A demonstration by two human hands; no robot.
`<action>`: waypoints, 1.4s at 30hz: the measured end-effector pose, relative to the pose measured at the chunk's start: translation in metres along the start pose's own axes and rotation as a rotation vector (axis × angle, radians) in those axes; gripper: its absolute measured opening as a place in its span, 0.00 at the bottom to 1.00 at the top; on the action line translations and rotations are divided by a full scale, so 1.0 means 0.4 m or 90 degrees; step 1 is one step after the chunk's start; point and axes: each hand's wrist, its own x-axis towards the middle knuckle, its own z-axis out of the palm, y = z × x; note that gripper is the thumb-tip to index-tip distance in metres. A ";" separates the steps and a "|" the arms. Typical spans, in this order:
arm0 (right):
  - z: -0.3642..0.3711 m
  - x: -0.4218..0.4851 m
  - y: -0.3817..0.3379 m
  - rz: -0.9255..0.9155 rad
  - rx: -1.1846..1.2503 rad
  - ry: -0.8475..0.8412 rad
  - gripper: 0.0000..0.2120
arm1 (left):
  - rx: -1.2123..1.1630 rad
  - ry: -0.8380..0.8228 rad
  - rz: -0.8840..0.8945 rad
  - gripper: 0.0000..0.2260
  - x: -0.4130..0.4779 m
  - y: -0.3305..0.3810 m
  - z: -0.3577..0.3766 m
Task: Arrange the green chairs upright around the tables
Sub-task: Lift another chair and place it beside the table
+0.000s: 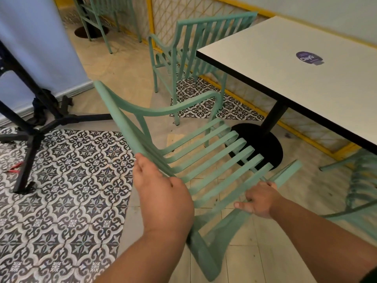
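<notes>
Left grip and right grip each curled round the tilted green chair over beige and patterned floor tiles, beside the white counter.

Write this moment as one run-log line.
chair: tilted, held | left hand: grips rail | right hand: grips side | table: ahead, right | second chair: upright beside table

The head-worn camera is looking forward and down at the floor, close beside an edge of the surface.

L hand, R hand hold tilted green chair nr table.
</notes>
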 end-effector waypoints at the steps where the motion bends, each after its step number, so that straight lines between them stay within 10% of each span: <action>1: 0.004 0.002 0.002 0.002 -0.003 -0.003 0.56 | 0.000 0.004 -0.005 0.33 0.000 -0.002 0.002; 12: 0.001 -0.083 -0.126 0.151 0.214 -0.107 0.39 | 0.087 -0.030 0.022 0.34 0.007 0.003 0.008; 25: -0.394 -0.555 -0.376 0.002 0.492 -0.075 0.24 | 0.530 -0.507 0.118 0.30 0.004 0.142 -0.246; 30: -0.539 -0.666 -0.310 0.011 0.272 0.227 0.33 | 0.463 -0.378 0.307 0.32 -0.027 0.268 -0.403; 42: -0.613 -0.651 -0.352 0.014 0.223 0.284 0.36 | 0.391 -0.283 0.251 0.30 0.058 0.256 -0.583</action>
